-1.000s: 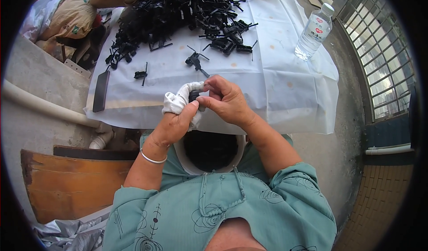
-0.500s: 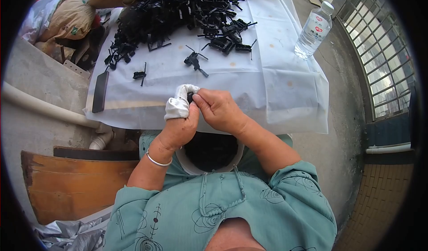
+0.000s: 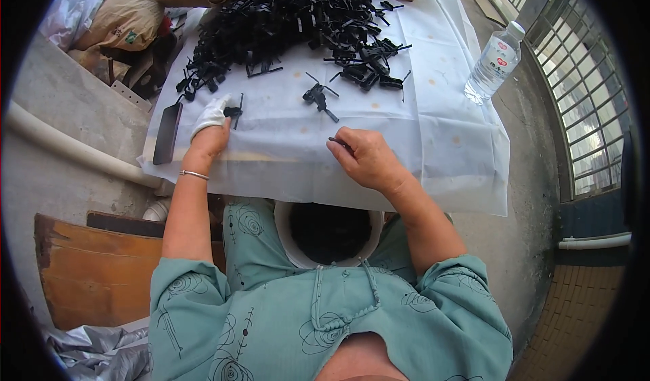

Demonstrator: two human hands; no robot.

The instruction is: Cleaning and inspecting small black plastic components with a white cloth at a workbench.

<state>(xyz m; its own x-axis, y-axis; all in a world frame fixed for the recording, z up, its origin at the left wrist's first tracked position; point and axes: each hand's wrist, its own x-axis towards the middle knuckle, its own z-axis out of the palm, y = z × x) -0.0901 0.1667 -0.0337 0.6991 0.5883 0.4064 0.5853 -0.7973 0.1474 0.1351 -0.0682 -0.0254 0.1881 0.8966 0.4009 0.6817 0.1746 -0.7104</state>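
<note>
With a big heap of black plastic clips (image 3: 284, 9) waiting on the white sheet (image 3: 433, 144), the left hand (image 3: 208, 120) is pinching a loose clip (image 3: 233, 111) while the right hand (image 3: 365, 156), fingers curled, is holding a thin black piece (image 3: 336, 141) above the bucket (image 3: 330, 235), suggesting plenty is left.

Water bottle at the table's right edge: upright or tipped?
Upright. The bottle stands on its base on the white cloth, cap on top; its lean is only the fisheye bend. Neither hand touches it.

Outdoor piecework spot at a home. Cloth-covered table (image 3: 433, 144) heaped with black plastic parts (image 3: 291, 9) stands on concrete beside a barred window (image 3: 582, 110).
</note>
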